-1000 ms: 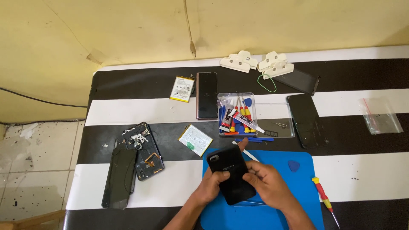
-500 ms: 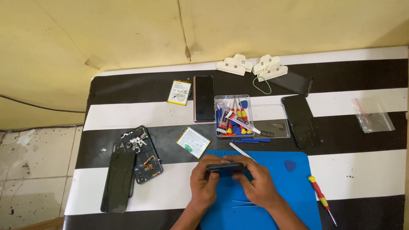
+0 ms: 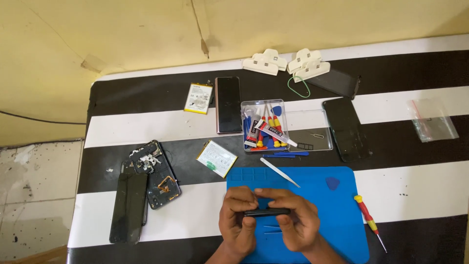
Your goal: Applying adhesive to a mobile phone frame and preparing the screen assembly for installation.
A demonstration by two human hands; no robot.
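Both hands, left (image 3: 238,217) and right (image 3: 296,222), grasp a black phone (image 3: 266,212) edge-on, fingers clenched around it. Below lies a blue mat (image 3: 337,210) on the striped tabletop (image 3: 415,190).

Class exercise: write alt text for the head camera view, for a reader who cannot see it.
Two bare hands, left hand and right hand, grip a black phone edge-on over a blue work mat on a black-and-white striped table. Around them lie a clear tool box, opened phones and a red-and-yellow screwdriver.

Bare blue mat (image 3: 342,215) right of hands; tweezers (image 3: 280,172) and tool box (image 3: 266,126) block ahead.
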